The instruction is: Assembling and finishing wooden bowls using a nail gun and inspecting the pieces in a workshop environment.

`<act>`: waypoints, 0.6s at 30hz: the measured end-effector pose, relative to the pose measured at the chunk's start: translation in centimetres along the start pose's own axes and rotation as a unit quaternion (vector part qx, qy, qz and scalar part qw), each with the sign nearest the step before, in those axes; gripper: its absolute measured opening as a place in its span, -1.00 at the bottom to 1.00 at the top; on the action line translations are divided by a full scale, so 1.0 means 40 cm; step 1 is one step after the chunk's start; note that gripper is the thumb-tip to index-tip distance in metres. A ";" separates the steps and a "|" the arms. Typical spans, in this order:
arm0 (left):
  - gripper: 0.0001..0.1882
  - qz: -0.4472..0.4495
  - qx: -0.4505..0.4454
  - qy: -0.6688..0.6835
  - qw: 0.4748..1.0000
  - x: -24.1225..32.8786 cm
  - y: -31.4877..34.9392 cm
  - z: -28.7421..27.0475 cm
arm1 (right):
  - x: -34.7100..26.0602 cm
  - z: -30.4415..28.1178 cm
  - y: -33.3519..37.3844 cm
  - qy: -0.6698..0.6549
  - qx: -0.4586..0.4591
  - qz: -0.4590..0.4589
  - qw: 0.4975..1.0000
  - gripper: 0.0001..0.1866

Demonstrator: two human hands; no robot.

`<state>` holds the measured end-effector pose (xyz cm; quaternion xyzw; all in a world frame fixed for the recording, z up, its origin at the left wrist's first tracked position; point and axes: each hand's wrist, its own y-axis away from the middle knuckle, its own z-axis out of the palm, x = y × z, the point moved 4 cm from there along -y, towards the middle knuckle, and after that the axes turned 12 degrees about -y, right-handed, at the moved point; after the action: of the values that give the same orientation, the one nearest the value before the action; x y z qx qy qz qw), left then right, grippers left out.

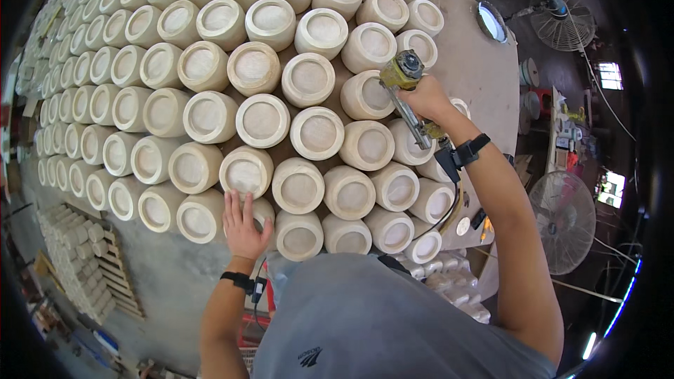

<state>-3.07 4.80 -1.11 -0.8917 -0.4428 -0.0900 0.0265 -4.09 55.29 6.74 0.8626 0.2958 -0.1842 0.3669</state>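
Two bare hands are over the pieces. The right grip (pixel 425 98) is closed around the handle of a yellow and dark tool (pixel 406 111) with a metal bar along its side. The tool slants over the right-hand part of the rows, above a few pieces; whether it touches any of them I cannot tell. The left grip (pixel 246 230) is open, fingers stretched forward and slightly spread, fingertips at the near rim of one pale round piece (pixel 246 172); it has hold of nothing that shows, though its underside is hidden. Part of another piece (pixel 262 213) shows just beside its right edge.

Around both grips, many more pieces stand in close rows, each with a recessed round face turned upward. Narrow gaps near the middle show the table (pixel 484 91). The widest room is a bare strip to the right, between the last pieces and the table's curving right edge. A round, bright-faced thing (pixel 493 22) is at that edge, farther up.

Beyond the right edge stand two fans (pixel 562 221). At the lower left, past the table's near edge, a stack of blocks (pixel 84 256) is beside a slatted pallet (pixel 121 277) on the grey floor (pixel 168 267).
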 end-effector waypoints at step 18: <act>-0.18 -0.016 0.016 0.049 0.999 0.000 -0.008 -0.004 | -0.050 0.066 0.108 0.044 -0.066 0.033 0.996 -0.61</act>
<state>-3.35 4.98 -0.95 -0.8785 -0.4565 -0.1266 0.0613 -3.07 50.18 8.35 0.8530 0.2944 -0.1138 0.4157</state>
